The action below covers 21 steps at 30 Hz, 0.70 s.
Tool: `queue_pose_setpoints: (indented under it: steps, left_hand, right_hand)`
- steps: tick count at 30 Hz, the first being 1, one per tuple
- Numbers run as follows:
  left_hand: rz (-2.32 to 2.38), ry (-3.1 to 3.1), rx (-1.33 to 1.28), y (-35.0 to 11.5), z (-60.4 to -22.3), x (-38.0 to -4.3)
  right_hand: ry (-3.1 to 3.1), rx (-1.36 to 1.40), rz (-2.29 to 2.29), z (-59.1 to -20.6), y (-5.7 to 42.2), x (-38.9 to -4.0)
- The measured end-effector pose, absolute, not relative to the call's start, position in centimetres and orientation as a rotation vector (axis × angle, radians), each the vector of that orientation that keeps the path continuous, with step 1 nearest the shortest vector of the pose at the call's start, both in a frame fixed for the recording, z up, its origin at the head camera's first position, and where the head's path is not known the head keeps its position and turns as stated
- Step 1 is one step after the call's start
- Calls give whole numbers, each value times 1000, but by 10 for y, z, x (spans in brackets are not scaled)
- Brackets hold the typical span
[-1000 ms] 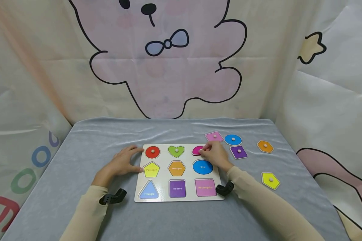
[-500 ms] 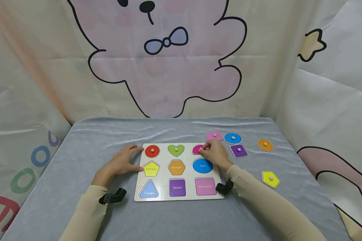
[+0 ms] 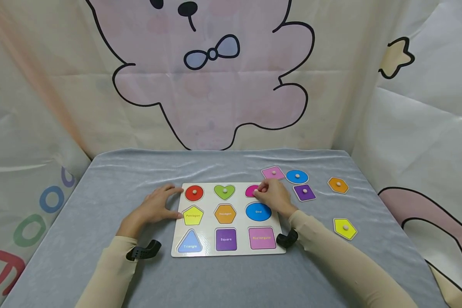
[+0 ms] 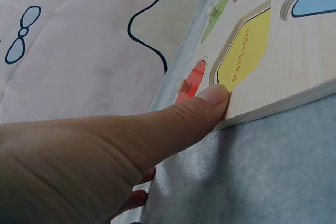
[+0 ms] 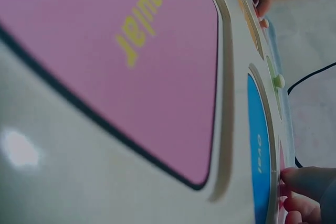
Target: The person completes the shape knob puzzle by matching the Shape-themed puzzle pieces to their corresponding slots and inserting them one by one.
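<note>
A white wooden knob puzzle board (image 3: 208,247) lies flat on the table. My left hand (image 3: 156,207) rests at its left edge with fingers spread. In the left wrist view, the thumb (image 4: 212,98) presses the rim beside the yellow pentagon recess (image 4: 247,45). My right hand (image 3: 275,197) pinches the knob of a magenta puzzle piece (image 3: 250,191) at the board's top right slot; the hand hides part of its outline. A red circle piece (image 3: 190,194) and a green heart piece (image 3: 224,196) sit in the top row.
Right of the board lie loose knobbed pieces: a pink rectangle (image 3: 269,171), blue oval (image 3: 292,174), purple square (image 3: 308,196), orange hexagon (image 3: 338,187) and yellow pentagon (image 3: 342,233). Grey cloth (image 3: 215,282) covers the table. A printed curtain (image 3: 215,98) hangs behind.
The view has tilted very slightly. Both hands stay in place, and the right one keeps its pinch on the magenta piece's knob.
</note>
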<state>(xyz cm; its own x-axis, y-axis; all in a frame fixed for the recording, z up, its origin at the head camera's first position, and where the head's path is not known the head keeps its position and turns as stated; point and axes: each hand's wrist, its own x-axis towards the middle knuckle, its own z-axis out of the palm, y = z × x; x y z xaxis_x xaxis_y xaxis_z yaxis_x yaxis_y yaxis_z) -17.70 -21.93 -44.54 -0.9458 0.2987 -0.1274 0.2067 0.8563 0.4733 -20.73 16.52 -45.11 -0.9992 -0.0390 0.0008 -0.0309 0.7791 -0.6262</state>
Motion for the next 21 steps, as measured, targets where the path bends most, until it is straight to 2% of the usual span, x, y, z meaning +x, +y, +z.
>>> queue_pose_setpoints:
  steps: [21]
  left_hand:
    - [694, 2833, 395, -218, -444, -178]
  right_hand:
    - [2819, -168, -1137, -443, 178, -205]
